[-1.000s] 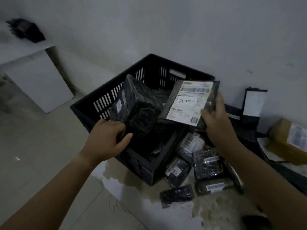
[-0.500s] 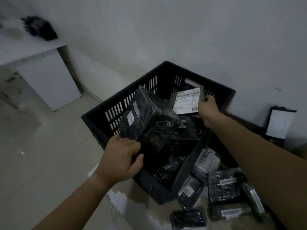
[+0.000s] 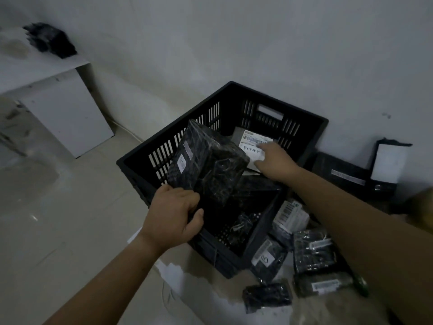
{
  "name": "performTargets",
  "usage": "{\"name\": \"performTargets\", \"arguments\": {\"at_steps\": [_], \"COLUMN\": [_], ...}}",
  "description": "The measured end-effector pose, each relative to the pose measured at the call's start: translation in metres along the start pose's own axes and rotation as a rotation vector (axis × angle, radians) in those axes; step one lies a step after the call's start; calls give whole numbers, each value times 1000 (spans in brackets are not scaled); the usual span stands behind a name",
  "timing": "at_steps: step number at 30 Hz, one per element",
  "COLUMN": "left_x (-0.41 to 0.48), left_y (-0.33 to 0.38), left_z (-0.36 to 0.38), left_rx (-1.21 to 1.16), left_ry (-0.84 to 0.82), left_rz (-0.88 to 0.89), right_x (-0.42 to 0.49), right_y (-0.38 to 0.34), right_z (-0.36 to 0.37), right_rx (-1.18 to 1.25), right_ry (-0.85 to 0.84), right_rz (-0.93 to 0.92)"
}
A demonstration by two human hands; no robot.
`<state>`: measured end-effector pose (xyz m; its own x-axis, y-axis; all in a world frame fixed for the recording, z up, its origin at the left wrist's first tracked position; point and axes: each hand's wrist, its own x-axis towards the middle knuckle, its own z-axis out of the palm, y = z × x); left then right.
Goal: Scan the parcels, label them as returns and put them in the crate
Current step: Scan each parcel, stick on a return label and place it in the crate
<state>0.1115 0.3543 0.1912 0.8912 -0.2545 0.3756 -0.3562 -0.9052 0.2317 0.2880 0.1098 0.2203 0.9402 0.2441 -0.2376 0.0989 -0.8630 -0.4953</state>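
In the far corner of the crate (image 3: 278, 100), the flat parcel marked RETURN (image 3: 251, 143) is now down inside, lowered from above the rim a second ago, and the right hand (image 3: 275, 161) lies on it; pinching or just pressing, I cannot tell. The left hand (image 3: 173, 216) still clamps the big black wrapped parcel (image 3: 206, 160), tilted over the near rim. One return looks all but delivered, with loose parcels (image 3: 314, 252) waiting on the floor beside.

Glossy plastic-wrapped parcel (image 3: 206, 165), slatted matt plastic crate (image 3: 302, 118), paper label (image 3: 251, 146).
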Motion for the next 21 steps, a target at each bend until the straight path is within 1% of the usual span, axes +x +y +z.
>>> {"name": "performTargets", "arguments": {"at_steps": [3, 5, 6, 8, 9, 11, 12, 13, 14, 15, 16, 17, 18, 19, 21], "left_x": [1, 3, 5, 7, 6, 3, -1, -6, -12, -18, -23, -30, -39, -49, -70], "left_y": [5, 7, 10, 24, 40, 86, 114, 143, 170, 194, 215, 231, 242, 247, 241], "left_z": [-5, -11, -13, -18, -21, -27, -27, -24, -14, 1, 20, 42, 68, 93, 141], "left_rx": [-3, -20, -42, -168, -269, -458, -526, -572, -611, -638, -644, -617, -572, -516, -347], "left_ry": [-41, -95, -120, -129, -98, 43, 121, 164, 164, 120, 39, -60, -156, -247, -426], "left_rz": [-2, -18, -25, -85, -137, -219, -207, -166, -105, -37, 24, 58, 56, 16, -123], "right_x": [-66, -114, -138, -184, -207, -251, -274, -297, -318, -339, -357, -373, -386, -395, -405], "right_y": [-3, 15, 27, 63, 84, 124, 143, 161, 177, 193, 209, 224, 238, 250, 270], "right_z": [-24, -36, -39, -39, -36, -28, -21, -13, -4, 6, 17, 29, 40, 51, 70], "right_rx": [74, 115, 130, 173, 209, 278, 311, 343, 372, 402, 431, 467, 512, 558, 643], "right_ry": [66, 143, 156, 164, 175, 209, 216, 217, 218, 218, 219, 223, 234, 248, 262], "right_rz": [-210, -271, -262, -186, -138, -26, 32, 91, 150, 207, 269, 333, 394, 452, 559]}}
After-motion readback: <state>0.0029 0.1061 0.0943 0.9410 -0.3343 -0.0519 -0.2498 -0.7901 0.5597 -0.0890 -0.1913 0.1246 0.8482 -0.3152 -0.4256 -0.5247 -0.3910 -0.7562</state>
